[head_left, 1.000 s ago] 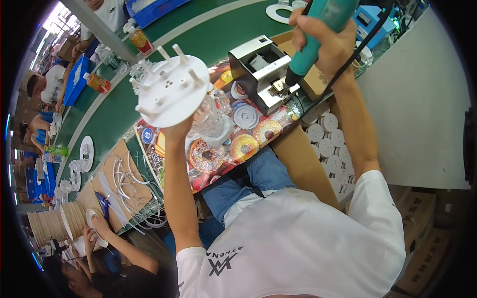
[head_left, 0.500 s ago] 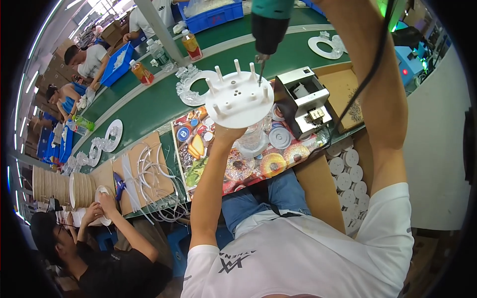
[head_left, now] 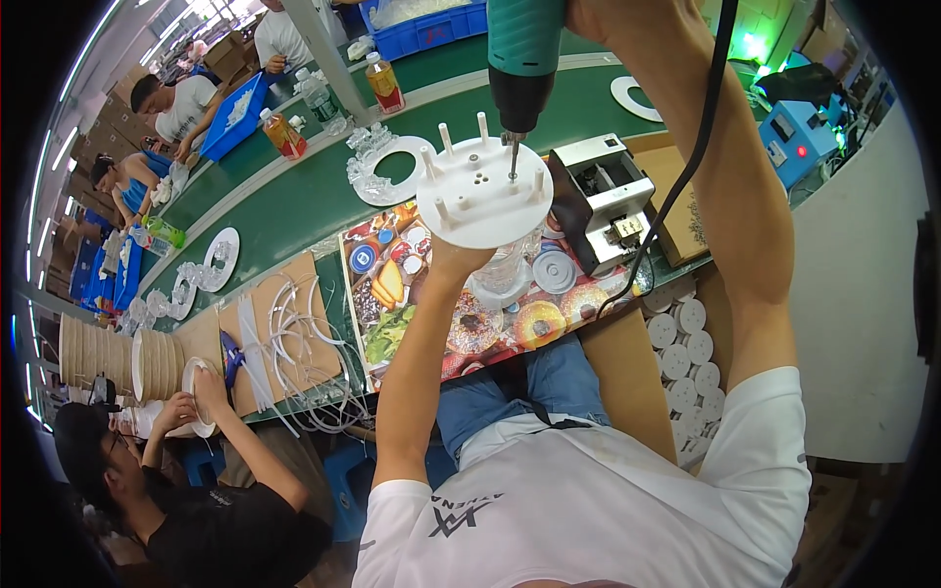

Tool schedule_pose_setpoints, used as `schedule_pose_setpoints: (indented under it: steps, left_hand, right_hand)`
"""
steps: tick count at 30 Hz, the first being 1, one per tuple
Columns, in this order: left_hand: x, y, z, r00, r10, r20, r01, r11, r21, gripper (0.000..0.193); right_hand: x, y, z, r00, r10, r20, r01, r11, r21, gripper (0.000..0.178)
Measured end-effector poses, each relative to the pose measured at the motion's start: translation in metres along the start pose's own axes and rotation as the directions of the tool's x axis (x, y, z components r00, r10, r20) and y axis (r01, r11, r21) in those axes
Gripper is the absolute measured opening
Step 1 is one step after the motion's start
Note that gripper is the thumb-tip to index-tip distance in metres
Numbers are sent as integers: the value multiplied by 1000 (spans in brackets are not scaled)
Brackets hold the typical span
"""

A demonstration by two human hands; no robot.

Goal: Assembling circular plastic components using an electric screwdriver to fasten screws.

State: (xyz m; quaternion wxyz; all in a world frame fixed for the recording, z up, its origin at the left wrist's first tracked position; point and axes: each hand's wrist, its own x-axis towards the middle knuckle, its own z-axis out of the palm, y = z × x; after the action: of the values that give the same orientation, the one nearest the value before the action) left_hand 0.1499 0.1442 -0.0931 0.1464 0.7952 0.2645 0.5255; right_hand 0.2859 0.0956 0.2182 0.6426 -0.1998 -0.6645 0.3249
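Observation:
My left hand is closed under a round white plastic disc with several upright pegs and holds it up above the table mat; most of its fingers are hidden behind the disc. A teal and black electric drill hangs vertically over the disc, gripped by my right hand at the upper edge of the view, where the fingers are partly cut off. The drill's bit meets the disc's right part, seemingly at a small screw. Clear plastic parts lie beneath the disc.
Right of the disc stands a black and silver device, with a cardboard tray of small screws behind it. The drill's black cable hangs before my right forearm. White discs fill a box. A co-worker handles a reel at left.
The disc has shifted slightly right. The drill has moved a little left and lower in the view, and more of my right hand shows.

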Motion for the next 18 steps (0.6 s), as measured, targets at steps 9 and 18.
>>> schedule_pose_setpoints:
  steps: [9,18]
  left_hand:
    - [-18,-6,-1,998,-38,-57,32,994,-102,53]
    - [-3,8,-4,990,143,-8,-139,974,180,35]
  right_hand:
    - [-2,15,4,1000,-15,-17,16,999,36,11]
    - [-13,1,1,993,-75,-91,75,997,-7,12]
